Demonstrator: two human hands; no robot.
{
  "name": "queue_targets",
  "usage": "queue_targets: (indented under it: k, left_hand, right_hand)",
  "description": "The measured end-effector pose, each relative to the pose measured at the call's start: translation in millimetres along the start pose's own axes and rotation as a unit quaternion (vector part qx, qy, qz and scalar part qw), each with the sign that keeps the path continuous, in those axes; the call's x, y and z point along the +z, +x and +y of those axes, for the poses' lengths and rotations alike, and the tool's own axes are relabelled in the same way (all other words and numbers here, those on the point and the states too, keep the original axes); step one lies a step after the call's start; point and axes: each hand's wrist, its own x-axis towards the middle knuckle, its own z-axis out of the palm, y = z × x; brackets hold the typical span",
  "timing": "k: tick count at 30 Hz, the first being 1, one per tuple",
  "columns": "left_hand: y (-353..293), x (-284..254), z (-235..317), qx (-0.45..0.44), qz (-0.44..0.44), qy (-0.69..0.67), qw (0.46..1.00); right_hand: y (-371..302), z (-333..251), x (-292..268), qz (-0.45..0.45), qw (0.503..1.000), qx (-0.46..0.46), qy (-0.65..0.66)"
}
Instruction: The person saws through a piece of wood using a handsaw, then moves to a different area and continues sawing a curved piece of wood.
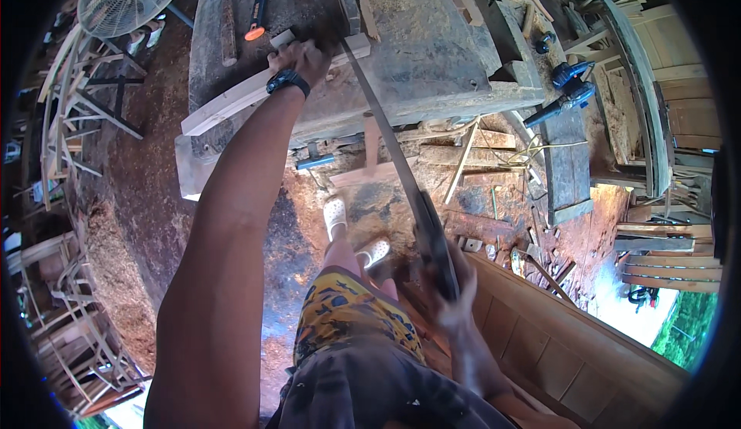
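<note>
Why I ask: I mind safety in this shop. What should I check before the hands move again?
1. Right hand around the saw's handle: ok, though blurred.
2. Left hand out of the blade's line: ok, it sits left of the blade, but looks rather close.
3. Wooden piece supported: ok, it lies on the workbench.
4. Cut depth: cannot tell; too little detail where the blade meets the wood.
5. Orange-and-black tool out of the blade's line: ok, it lies to the left.
6. Sturdy footwear: not ok in my judgement; the white clogs have holes.
</note>
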Motion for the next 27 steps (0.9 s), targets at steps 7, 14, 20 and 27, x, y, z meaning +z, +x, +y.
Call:
queue_targets:
  k: [7,14,20,27]
  left_hand:
    - [1.1,3.4,-2.0,-0.002,-0.015,-0.014,1.000]
    - [5.0,4.6,-3.4,0.014,-0.017,-0.027,0.999]
    - [2.2,9.4,-6.5,0.028,0.019,0.001,0.999]
    - [-1.2,-3.2,0.1,-0.003,-0.052,-0.055,0.997]
  right_hand:
    - [61.8,0.9,26.8,-0.010,0.988,-0.123,-0.091]
    - [100.5,8.2,49.4,-0.012,0.998,-0.041,-0.044]
    - [-34.6,2.6,-25.7,-0.006,0.998,-0.046,-0.035]
    - [137.7,-3.3,60.1,0.012,0.998,-0.059,-0.032]
